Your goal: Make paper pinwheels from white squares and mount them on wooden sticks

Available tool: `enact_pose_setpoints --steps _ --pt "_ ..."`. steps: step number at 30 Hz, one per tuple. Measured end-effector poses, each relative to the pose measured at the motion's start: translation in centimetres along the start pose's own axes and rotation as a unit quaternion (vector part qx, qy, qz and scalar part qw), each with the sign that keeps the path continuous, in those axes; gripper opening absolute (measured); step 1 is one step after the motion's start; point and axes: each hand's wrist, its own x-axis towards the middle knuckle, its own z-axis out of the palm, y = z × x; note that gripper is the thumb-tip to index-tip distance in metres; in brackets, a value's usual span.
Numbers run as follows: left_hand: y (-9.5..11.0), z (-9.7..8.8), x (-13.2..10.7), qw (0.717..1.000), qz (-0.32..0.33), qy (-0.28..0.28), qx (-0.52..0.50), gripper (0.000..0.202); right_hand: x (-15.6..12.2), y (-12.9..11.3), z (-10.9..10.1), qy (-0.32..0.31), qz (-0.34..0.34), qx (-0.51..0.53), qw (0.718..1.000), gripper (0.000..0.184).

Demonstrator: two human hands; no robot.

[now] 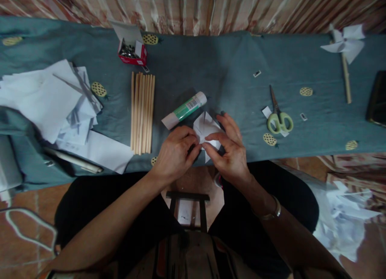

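Observation:
Both my hands meet over a small white folded paper piece (pixel 206 129) at the near edge of the teal cloth. My left hand (pixel 175 152) pinches the paper's left side with curled fingers. My right hand (pixel 229 148) holds the right side, thumb and forefinger pressed on it, the other fingers arched above. A green-and-white glue stick (pixel 184 110) lies just beyond my hands. A row of several wooden sticks (pixel 142 112) lies to the left of my left hand.
The teal cloth-covered table (pixel 211 65) carries a pile of white paper sheets (pixel 51 102) at left, a red box of pins (pixel 132 49) at the back, green-handled scissors (pixel 279 118) at right and a finished white paper pinwheel (pixel 345 45) at far right. Paper scraps (pixel 346 222) lie on the floor.

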Motion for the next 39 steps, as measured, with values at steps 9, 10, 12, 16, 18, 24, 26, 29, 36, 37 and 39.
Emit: enact_pose_setpoints --steps 9,10,12,16,18,24,26,29,36,37,39 --pt "0.0 0.1 0.0 1.0 -0.005 0.001 -0.003 0.016 0.0 -0.3 0.0 -0.003 -0.029 -0.043 0.999 0.013" --pt "0.0 0.1 0.0 1.0 -0.005 -0.001 -0.003 0.017 0.0 -0.3 0.0 -0.005 -0.03 -0.044 0.999 0.014" --pt "0.0 0.1 0.0 1.0 -0.003 -0.006 -0.002 0.017 -0.1 -0.3 0.0 -0.008 -0.03 -0.041 0.999 0.014" --pt "-0.1 0.1 0.0 1.0 -0.003 -0.004 0.0 0.016 -0.1 -0.3 0.0 -0.005 -0.034 -0.039 0.999 0.014" --pt "-0.1 0.1 0.0 1.0 -0.004 -0.006 0.0 0.016 -0.1 -0.3 -0.1 -0.002 -0.041 -0.048 0.998 0.014" --pt "0.0 0.0 0.1 1.0 -0.002 -0.005 0.003 0.015 -0.1 -0.4 0.0 0.006 -0.058 -0.074 0.996 0.013" --pt "0.0 -0.1 0.2 1.0 0.0 -0.007 0.006 0.015 -0.2 -0.6 0.1 0.01 -0.07 -0.091 0.993 0.013" --pt "0.2 -0.3 0.1 1.0 -0.003 -0.004 0.006 0.014 -0.4 -0.9 0.2 0.005 -0.078 -0.102 0.992 0.018" --pt "0.4 -0.3 -0.5 0.999 0.042 0.023 0.014 0.011 -0.8 -1.4 0.5 -0.018 -0.078 -0.095 0.992 0.029" --pt "0.3 -0.2 -0.5 0.998 0.05 0.019 0.025 0.011 -0.9 -1.3 0.6 -0.016 -0.082 -0.093 0.992 0.029" --pt "0.2 -0.1 -0.6 0.996 0.067 0.011 0.052 0.01 -0.9 -1.2 0.7 -0.012 -0.087 -0.087 0.992 0.03"
